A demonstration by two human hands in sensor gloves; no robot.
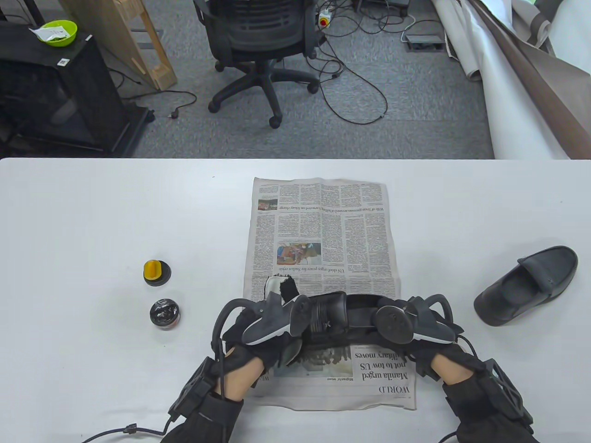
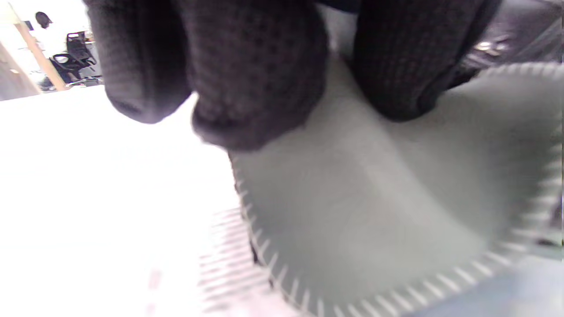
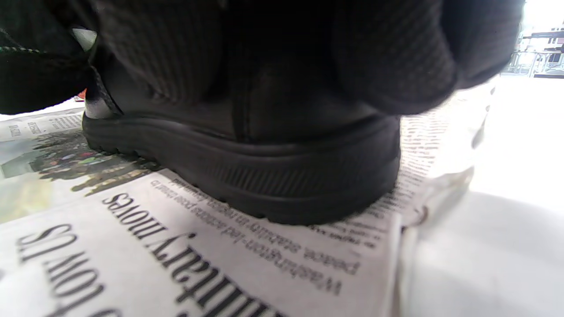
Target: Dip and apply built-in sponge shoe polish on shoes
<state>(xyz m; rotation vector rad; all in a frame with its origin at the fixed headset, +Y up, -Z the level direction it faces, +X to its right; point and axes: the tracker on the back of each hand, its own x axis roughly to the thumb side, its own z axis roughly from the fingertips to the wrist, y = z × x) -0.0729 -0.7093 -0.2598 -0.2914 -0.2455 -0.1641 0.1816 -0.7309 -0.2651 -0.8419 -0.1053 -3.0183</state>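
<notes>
A black shoe [image 1: 333,316] lies crosswise on the newspaper [image 1: 323,230], between my two hands. My left hand [image 1: 272,318] is at its left end and pinches a white cloth [image 1: 278,287] stained black; in the left wrist view my fingers [image 2: 255,79] grip the cloth [image 2: 374,198] from above. My right hand [image 1: 411,325] grips the shoe's other end; in the right wrist view my fingers [image 3: 387,53] wrap over the heel [image 3: 282,167], whose sole rests on the newspaper [image 3: 132,246]. The open polish jar [image 1: 165,314] and its yellow-handled sponge lid [image 1: 156,272] stand apart at the left.
A second black shoe [image 1: 527,285] lies on the white table [image 1: 92,221] at the right. An office chair [image 1: 258,50] and cables are on the floor beyond the far table edge.
</notes>
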